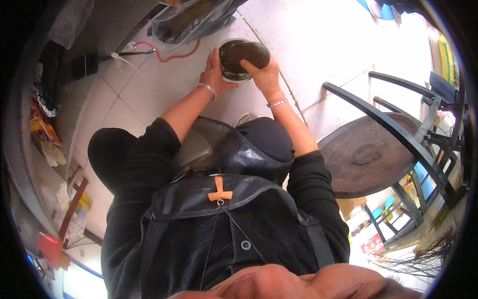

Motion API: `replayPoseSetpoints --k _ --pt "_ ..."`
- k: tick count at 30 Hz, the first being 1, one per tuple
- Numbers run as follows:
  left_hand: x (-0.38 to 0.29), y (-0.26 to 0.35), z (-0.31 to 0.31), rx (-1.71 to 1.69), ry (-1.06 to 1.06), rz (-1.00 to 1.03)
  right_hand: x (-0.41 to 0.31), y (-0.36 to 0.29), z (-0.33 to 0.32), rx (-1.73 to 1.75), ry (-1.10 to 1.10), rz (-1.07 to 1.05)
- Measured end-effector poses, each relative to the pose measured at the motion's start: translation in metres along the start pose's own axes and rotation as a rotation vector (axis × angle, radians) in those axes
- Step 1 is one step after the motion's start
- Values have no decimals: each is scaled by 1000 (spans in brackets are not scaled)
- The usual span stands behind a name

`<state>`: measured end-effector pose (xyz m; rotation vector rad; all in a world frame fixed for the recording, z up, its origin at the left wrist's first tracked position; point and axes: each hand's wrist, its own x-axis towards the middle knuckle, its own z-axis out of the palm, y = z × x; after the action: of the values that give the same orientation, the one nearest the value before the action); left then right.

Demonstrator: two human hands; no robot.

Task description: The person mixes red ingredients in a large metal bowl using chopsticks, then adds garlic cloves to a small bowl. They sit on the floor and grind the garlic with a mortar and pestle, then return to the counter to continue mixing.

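Out in front of my knees, my left hand (217, 74) grips the left side of a round container with a pale rim (237, 80). Its inside is dark, with light smears near the edge. My right hand (266, 76) holds a dark brown, flat, oval disc (248, 56), thumb on its upper face. This disc is tilted over the right part of the container and hides much of the inside. Whether it touches the container, I cannot tell. The fingers of my right hand are mostly hidden beneath it.
Light floor tiles (123, 97) surround the container. A clear plastic bag with dark contents (190, 24) lies just beyond it, near a red cable (175, 59). To my right are a dark round board (362, 157) and a dark frame leg (384, 119). A black apron (209, 149) covers my lap.
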<state>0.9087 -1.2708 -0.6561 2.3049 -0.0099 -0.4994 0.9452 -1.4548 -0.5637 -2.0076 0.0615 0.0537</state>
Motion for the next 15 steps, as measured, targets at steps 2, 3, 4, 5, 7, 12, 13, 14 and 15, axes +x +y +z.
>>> replayPoseSetpoints --k 2,3,4,5,7,12,13,14,15 --pt "-1 3 2 5 6 -15 11 4 -7 61 -37 -14" --pt "-2 3 3 18 12 -21 16 3 -8 96 -60 -19" --pt "-1 3 3 32 18 -26 16 2 -9 125 -37 -26" --pt "4 2 2 31 19 -23 19 0 -13 149 -25 -41" --pt "-2 5 0 19 -7 -46 13 -5 -22 193 -16 -34" --pt "-4 3 -1 24 -7 -39 -1 0 5 80 20 -65" --pt "-4 2 -2 37 -11 -30 5 3 4 75 -7 -52" --pt "-4 1 -3 32 -12 -33 11 6 0 69 -33 -39" --pt "-5 0 -2 21 -17 -40 15 2 -4 60 -63 -19"
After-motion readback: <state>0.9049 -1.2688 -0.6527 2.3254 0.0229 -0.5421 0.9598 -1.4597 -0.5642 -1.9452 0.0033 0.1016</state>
